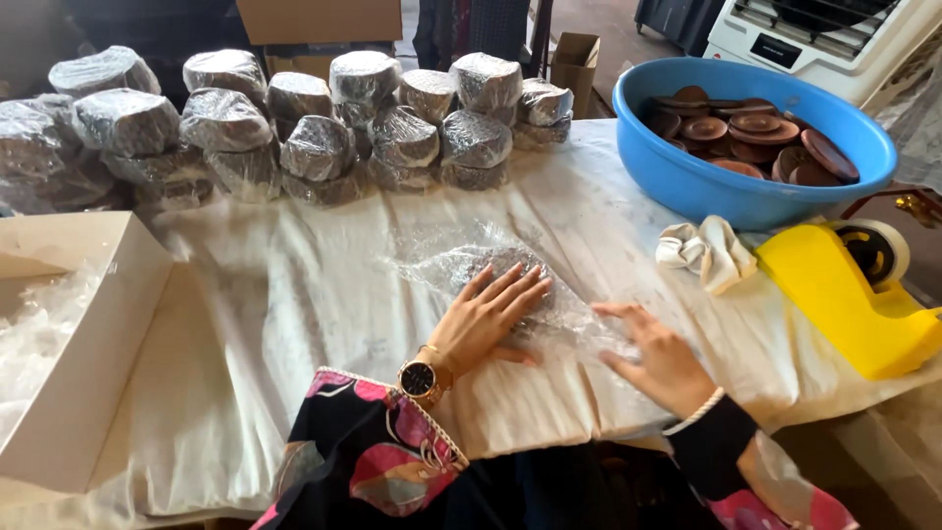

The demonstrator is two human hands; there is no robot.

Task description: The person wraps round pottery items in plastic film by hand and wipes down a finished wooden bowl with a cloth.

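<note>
**Bubble wrap bundle getting pressed flat on the table**

Bubble wrap bundle (505,280) sits mid-table on the white cloth (294,304), with something dark and round inside it. The person's left hand (488,316) lies on top of it, fingers spread and flat, pressing rather than gripping. The right hand (659,355) rests open just beside it, palm down on the loose edge of the wrap, not closed on anything.

Behind, a heap of wrapped bundles (294,128) is stacked along the far edge. A blue basin (706,182) of brown round dishes (756,137) stands to the right, a crumpled white rag (706,250) near it, then a yellow tape dispenser (844,294). An open white box (83,334) sits on the left.
</note>
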